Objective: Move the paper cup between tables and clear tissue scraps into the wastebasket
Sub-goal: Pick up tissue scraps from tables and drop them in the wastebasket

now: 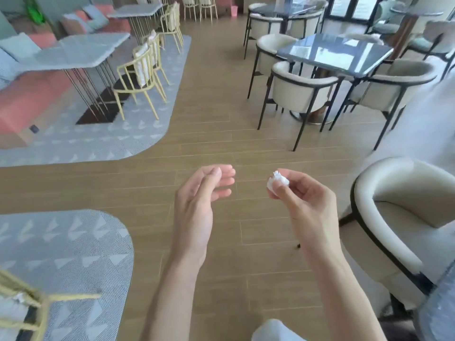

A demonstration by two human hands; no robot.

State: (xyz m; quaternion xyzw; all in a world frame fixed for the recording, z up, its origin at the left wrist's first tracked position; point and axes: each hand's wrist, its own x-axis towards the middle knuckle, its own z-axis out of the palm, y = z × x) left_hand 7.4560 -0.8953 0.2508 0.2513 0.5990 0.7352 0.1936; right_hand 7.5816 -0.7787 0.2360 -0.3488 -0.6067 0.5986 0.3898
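My right hand (pixel 301 193) pinches a small crumpled white tissue scrap (pixel 277 182) between thumb and fingertips, held out over the wooden floor. My left hand (pixel 202 193) is raised beside it, a short gap away, palm turned inward with relaxed fingers and nothing in it. A pink wastebasket (pixel 233 10) stands far off at the back of the room, at the end of the aisle. No paper cup is in view.
A wooden-floor aisle (pixel 209 124) runs ahead. Grey tables with yellow chairs (pixel 138 77) and pink benches stand on a grey carpet at left. Dark glossy tables (pixel 339 52) with cream armchairs are at right; one armchair (pixel 403 217) is close on my right.
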